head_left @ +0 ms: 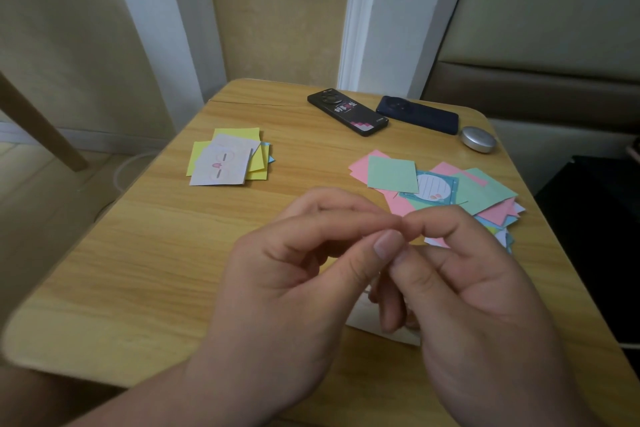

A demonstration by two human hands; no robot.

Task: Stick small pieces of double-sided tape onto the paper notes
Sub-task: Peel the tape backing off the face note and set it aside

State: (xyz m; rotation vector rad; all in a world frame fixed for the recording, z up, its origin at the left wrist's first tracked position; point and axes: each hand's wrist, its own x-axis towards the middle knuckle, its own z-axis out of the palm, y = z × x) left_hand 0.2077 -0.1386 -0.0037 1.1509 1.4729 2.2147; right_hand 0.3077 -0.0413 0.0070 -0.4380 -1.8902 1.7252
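Black phone (347,113), blue phone (417,114) and silver case (478,139) lie beyond the note pile (450,187); yellow notes (228,158) lie left of it. In front of it, the curled left hand (294,270) and right hand (467,281) meet fingertip to fingertip; I cannot tell what they pinch.

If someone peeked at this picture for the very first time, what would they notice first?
First, the two hands up close: the left hand and right hand meet fingertip to fingertip above the wooden table, as if pinching something too small to see. Then the colourful notes: a pink and green pile on the right, a yellow and white pile on the left. A black phone and a dark blue phone lie at the far edge.
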